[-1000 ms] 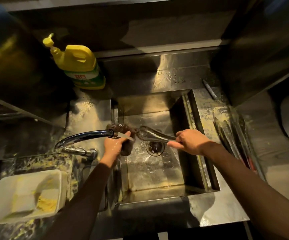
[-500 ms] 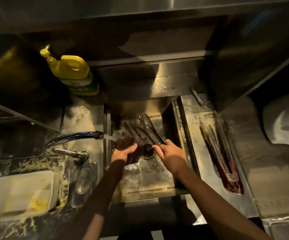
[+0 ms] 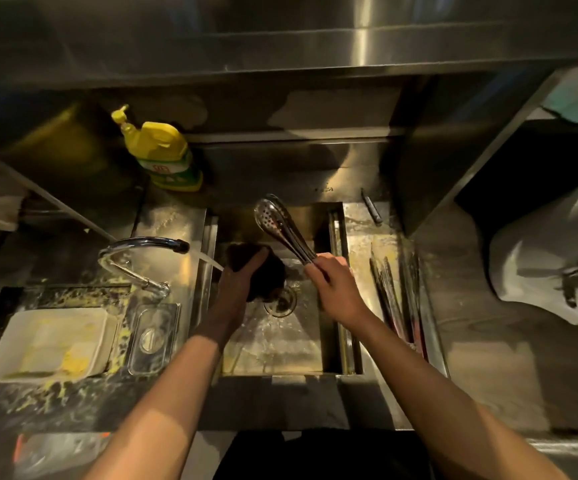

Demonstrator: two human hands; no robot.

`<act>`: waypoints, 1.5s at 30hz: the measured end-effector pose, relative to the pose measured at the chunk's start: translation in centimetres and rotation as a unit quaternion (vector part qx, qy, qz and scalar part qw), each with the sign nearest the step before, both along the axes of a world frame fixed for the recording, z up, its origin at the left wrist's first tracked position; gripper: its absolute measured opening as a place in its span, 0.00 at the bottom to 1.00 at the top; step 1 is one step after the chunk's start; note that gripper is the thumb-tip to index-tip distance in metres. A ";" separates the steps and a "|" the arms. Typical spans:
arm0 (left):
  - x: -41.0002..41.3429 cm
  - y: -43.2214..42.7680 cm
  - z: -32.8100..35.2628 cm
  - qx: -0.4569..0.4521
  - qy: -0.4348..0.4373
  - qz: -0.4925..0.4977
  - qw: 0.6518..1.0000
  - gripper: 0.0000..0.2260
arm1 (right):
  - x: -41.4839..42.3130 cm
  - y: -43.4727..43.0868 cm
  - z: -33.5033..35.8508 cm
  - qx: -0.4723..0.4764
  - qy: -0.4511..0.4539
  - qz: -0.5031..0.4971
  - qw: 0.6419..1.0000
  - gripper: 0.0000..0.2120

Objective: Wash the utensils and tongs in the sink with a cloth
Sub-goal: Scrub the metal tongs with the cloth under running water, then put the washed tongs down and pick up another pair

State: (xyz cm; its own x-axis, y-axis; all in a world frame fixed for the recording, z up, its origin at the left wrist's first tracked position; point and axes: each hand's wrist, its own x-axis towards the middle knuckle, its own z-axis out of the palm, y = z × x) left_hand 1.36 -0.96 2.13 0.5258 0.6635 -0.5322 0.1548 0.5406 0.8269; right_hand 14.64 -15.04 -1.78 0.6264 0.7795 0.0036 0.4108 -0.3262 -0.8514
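My right hand [image 3: 336, 289] grips the handle end of perforated metal tongs [image 3: 280, 226], whose spoon-shaped heads point up and away over the steel sink [image 3: 273, 344]. My left hand [image 3: 237, 289] holds a dark cloth [image 3: 266, 271] bunched up over the sink, just left of the drain [image 3: 280, 301]. Water runs from the curved tap [image 3: 142, 245] onto the left hand and cloth. Several more tongs and utensils [image 3: 398, 289] lie on the wet counter right of the sink.
A yellow detergent bottle [image 3: 161, 152] stands behind the sink at the left. A white tray [image 3: 52, 342] with yellow residue and a clear lid [image 3: 152, 339] sit left of the sink. A dark marker-like stick [image 3: 370, 206] lies at the back right. A white basin [image 3: 540, 268] is at the far right.
My right hand has swung the tongs from lying across the sink toward the cloth to pointing up and away. The left hand with the cloth has stayed under the running water.
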 end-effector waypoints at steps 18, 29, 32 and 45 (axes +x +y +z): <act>3.5 -1.3 8.5 0.064 -0.119 -0.199 0.970 0.09 | 0.1 -4.5 9.9 0.094 -0.051 -0.142 0.984 0.10; 8.1 -9.7 11.2 0.036 -0.162 -0.335 0.928 0.04 | -3.3 -16.2 13.0 0.071 -0.076 -0.327 0.939 0.14; 9.5 -15.0 11.7 0.040 -0.179 -0.384 0.905 0.04 | -3.8 -20.7 13.4 0.087 -0.092 -0.406 0.905 0.09; 14.9 -40.6 10.4 0.056 -0.138 -0.580 0.801 0.15 | -6.4 -45.1 12.9 0.077 -0.082 -0.578 0.809 0.13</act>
